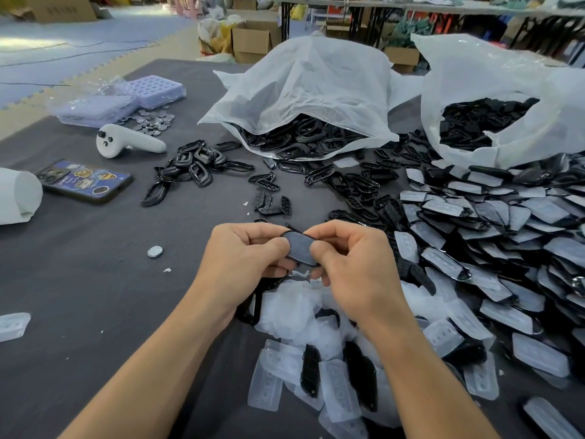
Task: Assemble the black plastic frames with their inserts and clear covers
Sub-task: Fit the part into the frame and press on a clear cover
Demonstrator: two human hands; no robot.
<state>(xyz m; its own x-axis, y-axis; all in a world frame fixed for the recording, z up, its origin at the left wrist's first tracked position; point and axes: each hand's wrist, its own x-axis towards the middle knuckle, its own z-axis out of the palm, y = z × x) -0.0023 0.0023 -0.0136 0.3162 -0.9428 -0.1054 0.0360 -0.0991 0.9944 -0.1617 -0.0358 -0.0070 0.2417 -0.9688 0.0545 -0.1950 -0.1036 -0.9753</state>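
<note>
Forearms [152,359] in from the lower edge; left hand [243,253] and right hand [351,258] pinching one black frame [300,247], thumbs pressing its face, above the grey table [95,280]. Underneath, loose clear covers [285,307]; rightward, a heap of finished pieces [506,248]; beyond, white bags [300,90]. Likely snag: uneven thumb pressure seating the cover crooked, or popping it loose.
</note>
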